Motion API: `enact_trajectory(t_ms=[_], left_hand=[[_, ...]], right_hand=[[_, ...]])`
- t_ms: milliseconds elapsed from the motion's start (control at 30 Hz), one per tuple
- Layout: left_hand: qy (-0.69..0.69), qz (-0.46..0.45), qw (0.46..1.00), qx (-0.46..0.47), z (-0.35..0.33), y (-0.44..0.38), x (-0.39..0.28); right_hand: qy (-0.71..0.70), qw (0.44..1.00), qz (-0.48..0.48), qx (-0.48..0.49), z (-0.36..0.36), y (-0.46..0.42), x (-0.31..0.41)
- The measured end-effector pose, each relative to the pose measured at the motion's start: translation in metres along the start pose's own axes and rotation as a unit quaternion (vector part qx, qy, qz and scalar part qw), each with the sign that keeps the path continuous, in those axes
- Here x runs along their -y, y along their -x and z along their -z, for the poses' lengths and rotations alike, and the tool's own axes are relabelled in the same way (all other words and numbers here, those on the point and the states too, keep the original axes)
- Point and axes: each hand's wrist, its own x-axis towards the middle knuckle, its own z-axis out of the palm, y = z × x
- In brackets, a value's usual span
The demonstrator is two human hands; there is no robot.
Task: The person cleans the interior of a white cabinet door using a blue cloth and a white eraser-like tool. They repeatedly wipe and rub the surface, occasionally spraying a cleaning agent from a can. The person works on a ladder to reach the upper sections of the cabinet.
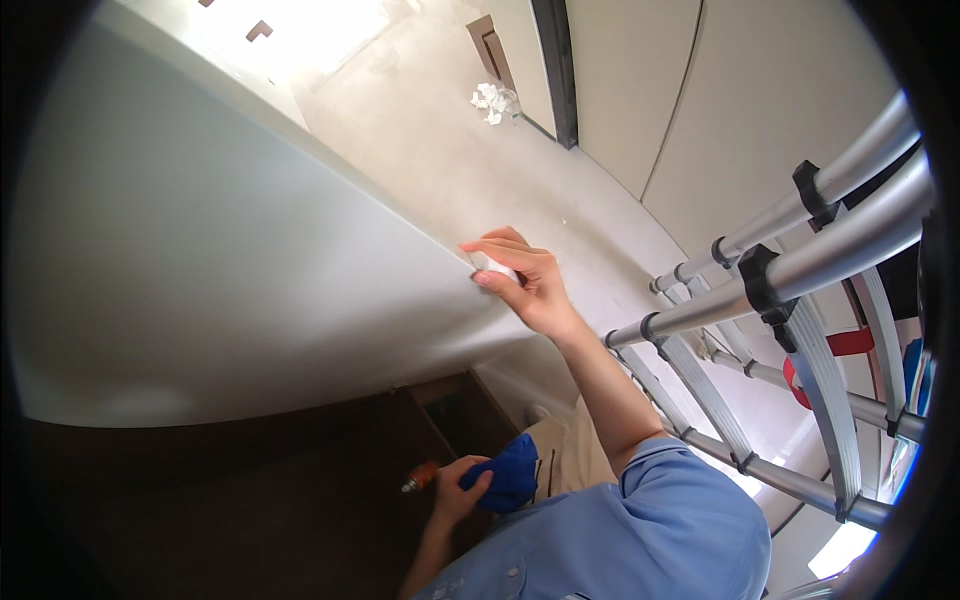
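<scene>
My right hand pinches a crumpled white tissue or cloth against the edge of a large pale panel, with fingers on one side of the edge and the thumb on the other. Lower down, near my body, my left hand holds a blue cloth. A small orange bottle with a pale metallic tip sticks out at the left of that same hand; how the fingers grip it is partly hidden.
A telescopic aluminium ladder stands close on my right, with a red strap near its rungs. Crumpled white tissues lie on the pale floor beside tall cabinet panels. A dark recess is below the pale panel.
</scene>
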Motion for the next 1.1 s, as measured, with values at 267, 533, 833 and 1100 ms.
enact_trajectory(t_ms=[267,533,833,1100], left_hand=[[-0.232,-0.264,0.935,-0.044,0.056,-0.025,-0.122],[-0.677,-0.425,0.594,-0.092,0.077,-0.087,-0.283],[-0.776,-0.490,0.394,-0.056,0.075,-0.157,-0.334],[-0.766,-0.519,0.368,-0.093,0.102,-0.183,-0.323]], right_hand=[[-0.116,0.977,0.003,-0.177,0.025,-0.007,0.035],[0.154,0.973,0.015,-0.169,-0.001,0.073,0.022],[0.286,0.890,0.119,-0.334,-0.068,0.038,-0.029],[0.294,0.837,0.100,-0.450,-0.091,0.051,-0.093]])
